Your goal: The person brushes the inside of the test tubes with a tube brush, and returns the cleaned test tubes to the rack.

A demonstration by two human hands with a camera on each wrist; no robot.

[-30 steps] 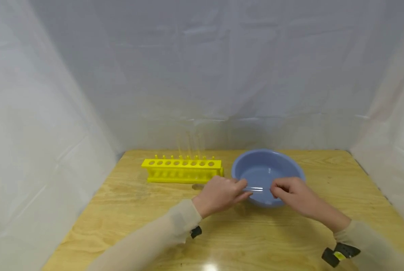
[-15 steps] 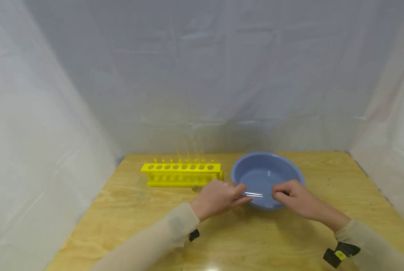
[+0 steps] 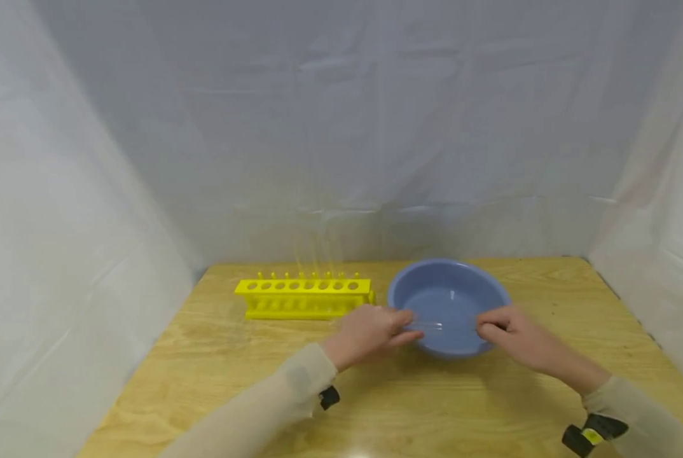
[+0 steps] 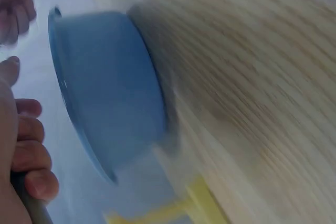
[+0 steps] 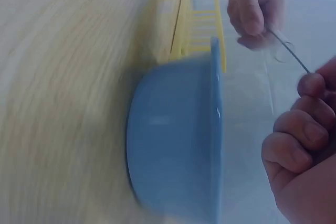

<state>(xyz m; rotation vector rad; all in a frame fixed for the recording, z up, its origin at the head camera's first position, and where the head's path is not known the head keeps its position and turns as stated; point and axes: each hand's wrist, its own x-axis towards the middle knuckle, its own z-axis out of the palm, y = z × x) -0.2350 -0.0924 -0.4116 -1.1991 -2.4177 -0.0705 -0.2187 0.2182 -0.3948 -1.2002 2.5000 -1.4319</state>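
Note:
My left hand (image 3: 370, 334) holds a clear glass test tube (image 3: 431, 326) lying nearly level over the front of the blue basin (image 3: 395, 284). The tube's mouth points right. Between curled finger and thumb, my right hand (image 3: 516, 335) pinches the thin wire handle of a test tube brush (image 5: 293, 56). In the right wrist view the wire runs straight from the tube's mouth to those fingertips. Something dark shows at the little-finger side of my left hand in the left wrist view; the brush head is otherwise hidden by that hand.
A yellow test tube rack (image 3: 304, 287) stands left of the basin, close behind my left hand. Several clear tubes (image 3: 315, 254) rise faintly at its back. White sheeting (image 3: 341, 127) walls the wooden table (image 3: 215, 375) at the back and sides.
My right hand has moved right, away from my left hand, drawing the brush wire further out. My left hand stays nearly in place. The view has shifted slightly.

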